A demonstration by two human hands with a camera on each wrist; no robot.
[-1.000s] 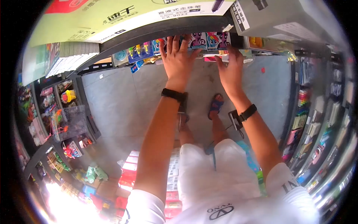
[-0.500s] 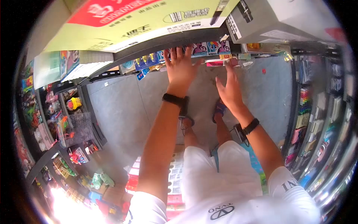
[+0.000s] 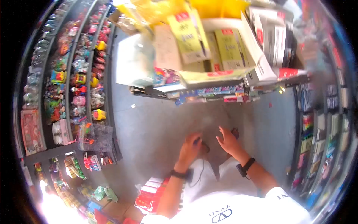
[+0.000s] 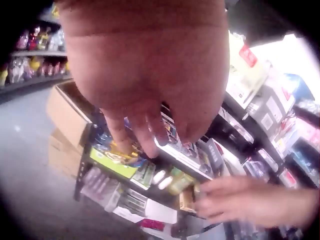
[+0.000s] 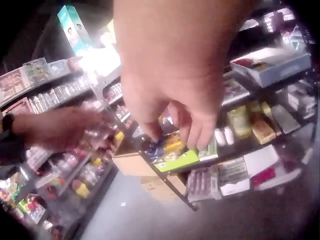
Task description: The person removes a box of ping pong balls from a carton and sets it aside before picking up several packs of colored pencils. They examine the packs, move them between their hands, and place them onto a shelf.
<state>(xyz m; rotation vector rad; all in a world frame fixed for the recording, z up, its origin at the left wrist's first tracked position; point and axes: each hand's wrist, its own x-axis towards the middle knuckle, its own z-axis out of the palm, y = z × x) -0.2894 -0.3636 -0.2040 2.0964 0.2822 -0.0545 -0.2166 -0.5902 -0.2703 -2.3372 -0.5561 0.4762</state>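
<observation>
In the head view both hands hang in the air over the floor, apart from each other and from the shelf. The left hand [image 3: 189,148] has its fingers loosely bent, with nothing visible in it. Beside it, the right hand [image 3: 228,141] has its fingers spread and empty. Beyond them stands a shelf unit with a carton of yellow-green pen boxes [image 3: 231,46] on top and a row of small printed packs [image 3: 220,90] at its front edge. In the left wrist view, the left hand [image 4: 150,75] appears large before shelves of packaged goods. The right wrist view shows the right hand [image 5: 172,75] with bent fingers.
Shelves of toys [image 3: 80,78] line the left side, and stationery shelves [image 3: 313,138] the right. Red and white packages [image 3: 151,194] lie near the person's legs at the left. Cardboard boxes [image 5: 132,160] stand beside the shelf unit in the right wrist view. Grey floor [image 3: 149,119] lies between.
Both hands have left the shelf edge and drawn back toward the body. The head view has shifted, so the shelf's top with its pen boxes and more of the left toy shelves show.
</observation>
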